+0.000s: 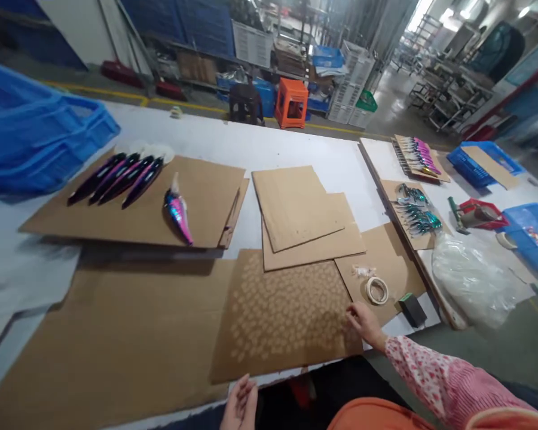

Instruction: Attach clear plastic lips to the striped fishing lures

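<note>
At the table's front edge, my left hand (pixel 241 404) is held palm up, its fingers loosely bent and holding nothing. My right hand (pixel 364 322) hovers at the right edge of a spotted cardboard sheet (pixel 287 316), fingers slightly apart and nothing visible in them. A roll of tape (pixel 377 291) and a small dark box (pixel 413 309) are to its right. Two smaller cardboard pieces (pixel 296 206) overlap behind the spotted sheet. On a raised cardboard stack (pixel 206 179) at the left lie several dark fish-shaped lures (pixel 112 179) and one pink and blue lure (pixel 178 215).
A blue crate (pixel 36 131) stands at the far left. On the right-hand table are pink lures (pixel 424 156), green lures (pixel 419 218), a clear plastic bag (pixel 470 280), a red tray (pixel 482 214) and blue trays (pixel 531 233). An orange stool (pixel 291 103) is behind the table.
</note>
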Available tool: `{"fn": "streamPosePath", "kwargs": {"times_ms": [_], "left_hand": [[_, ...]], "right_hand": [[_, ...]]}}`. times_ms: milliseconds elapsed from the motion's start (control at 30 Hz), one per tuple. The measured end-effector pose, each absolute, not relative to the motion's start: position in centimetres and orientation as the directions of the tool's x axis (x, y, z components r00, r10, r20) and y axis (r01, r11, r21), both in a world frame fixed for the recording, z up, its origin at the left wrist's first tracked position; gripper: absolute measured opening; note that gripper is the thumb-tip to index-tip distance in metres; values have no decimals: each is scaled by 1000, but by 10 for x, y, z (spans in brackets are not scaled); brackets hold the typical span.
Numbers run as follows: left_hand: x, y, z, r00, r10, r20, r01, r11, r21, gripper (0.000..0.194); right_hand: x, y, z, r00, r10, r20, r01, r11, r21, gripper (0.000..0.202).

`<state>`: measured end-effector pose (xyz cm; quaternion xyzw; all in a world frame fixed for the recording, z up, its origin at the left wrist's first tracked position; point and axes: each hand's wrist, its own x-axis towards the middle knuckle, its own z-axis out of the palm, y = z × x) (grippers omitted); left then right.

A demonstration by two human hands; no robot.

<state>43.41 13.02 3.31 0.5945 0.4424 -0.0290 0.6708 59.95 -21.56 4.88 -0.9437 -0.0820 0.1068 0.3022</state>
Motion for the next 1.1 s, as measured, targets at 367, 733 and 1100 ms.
{"fn": "streamPosePath", "kwargs": {"times_ms": [367,733,1100], "left_hand": [[711,89,56,584,557,-590,555,255,792,38],[858,128,19,549,620,-560,748,-67,660,36],[842,39,33,743,396,-540,626,-125,770,22]], "right_hand": [[858,-295,12,919,-302,-255,-388,-569,-725,39],[921,-269,15,752,-421,-507,-635,-257,-729,46],[907,-249,17,645,-243,-725,-694,212,-688,28]]}}
